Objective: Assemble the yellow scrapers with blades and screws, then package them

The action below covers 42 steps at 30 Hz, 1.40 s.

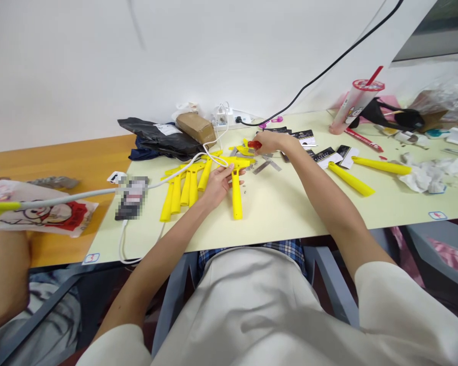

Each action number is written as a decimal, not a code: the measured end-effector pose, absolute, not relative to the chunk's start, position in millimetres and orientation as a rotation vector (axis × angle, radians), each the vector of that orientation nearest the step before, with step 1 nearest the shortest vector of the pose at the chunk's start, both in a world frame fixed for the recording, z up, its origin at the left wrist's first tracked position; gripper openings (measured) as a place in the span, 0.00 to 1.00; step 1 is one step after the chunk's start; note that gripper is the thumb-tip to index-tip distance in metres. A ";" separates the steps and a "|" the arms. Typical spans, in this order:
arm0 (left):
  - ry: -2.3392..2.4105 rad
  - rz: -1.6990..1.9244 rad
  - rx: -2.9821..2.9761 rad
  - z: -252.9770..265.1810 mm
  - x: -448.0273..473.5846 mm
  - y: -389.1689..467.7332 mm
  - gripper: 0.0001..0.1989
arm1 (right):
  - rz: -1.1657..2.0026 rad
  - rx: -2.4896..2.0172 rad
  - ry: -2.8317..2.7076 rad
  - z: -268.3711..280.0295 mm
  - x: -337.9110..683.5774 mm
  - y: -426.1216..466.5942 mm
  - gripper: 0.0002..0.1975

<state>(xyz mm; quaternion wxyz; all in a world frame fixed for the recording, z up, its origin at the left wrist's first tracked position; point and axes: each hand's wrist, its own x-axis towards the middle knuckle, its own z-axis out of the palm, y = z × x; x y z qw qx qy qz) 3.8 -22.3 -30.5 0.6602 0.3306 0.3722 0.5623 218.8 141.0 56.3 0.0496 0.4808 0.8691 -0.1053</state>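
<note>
1. Nearest the wearer, the handle of a yellow T-shaped tool [235,195] points back toward the body over the counter [278,213]; its long axis runs near to far, its crosshead left to right.
2. The left hand [218,185] grips this tool from the left, thumb at the crosshead, and is the nearer hand to it.
3. Left of that hand, more yellow tools [185,190] lie side by side, handles also toward the wearer.
4. Just beyond and right of the crosshead, flat metal blades [266,166] lie loosely scattered.
5. Farther out, the right hand [267,143] is closed on a small red object [254,144], too covered to identify, beyond the crosshead.
6. Past the right forearm are two yellow handles [351,179] and black-and-white cards [326,156].
7. At the back, a brown box [196,127] sits before the white wall [183,56].
</note>
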 end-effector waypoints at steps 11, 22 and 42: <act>0.830 1.249 0.795 -31.9 4.8 -23.6 0.20 | -0.684 1.210 3.043 116.1 202.0 85.2 0.22; 0.798 1.204 0.854 -33.9 4.8 -23.9 0.24 | -0.866 1.149 2.982 98.3 191.5 89.6 0.24; 0.800 1.167 0.872 -28.4 10.2 -30.6 0.22 | -0.969 0.970 2.869 100.6 196.2 84.6 0.24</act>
